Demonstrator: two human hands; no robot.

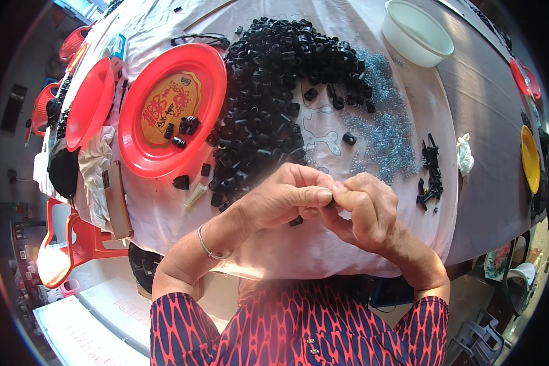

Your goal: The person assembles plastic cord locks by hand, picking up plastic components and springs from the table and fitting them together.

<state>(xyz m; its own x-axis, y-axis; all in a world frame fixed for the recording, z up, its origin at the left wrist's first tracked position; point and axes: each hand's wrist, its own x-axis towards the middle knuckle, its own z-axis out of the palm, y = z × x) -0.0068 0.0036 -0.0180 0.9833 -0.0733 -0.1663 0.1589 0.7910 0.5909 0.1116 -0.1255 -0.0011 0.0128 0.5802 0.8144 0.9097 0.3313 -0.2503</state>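
My left hand (293, 194) and my right hand (367, 208) meet above the near part of the cloth-covered table (274, 256). Their thumbs and fingertips pinch together on a small dark piece, mostly hidden between the fingers. Just beyond my hands spreads a large heap of short black plastic tube-like parts (256, 116). To its right lies a scatter of small shiny silvery metal bits (381, 122). One single black part (349, 139) sits apart between the heap and the metal bits. A red round plate (134, 146) at the left holds a few more black parts (189, 125).
A white plastic tub (418, 33) stands at the back right. Black sprue-like pieces (431, 174) lie on the right, near a crumpled white wad (464, 155). Glasses (199, 39) rest behind the plate. Further left are a second red plate (90, 104), a brown case (117, 200) and a red chair (85, 241).
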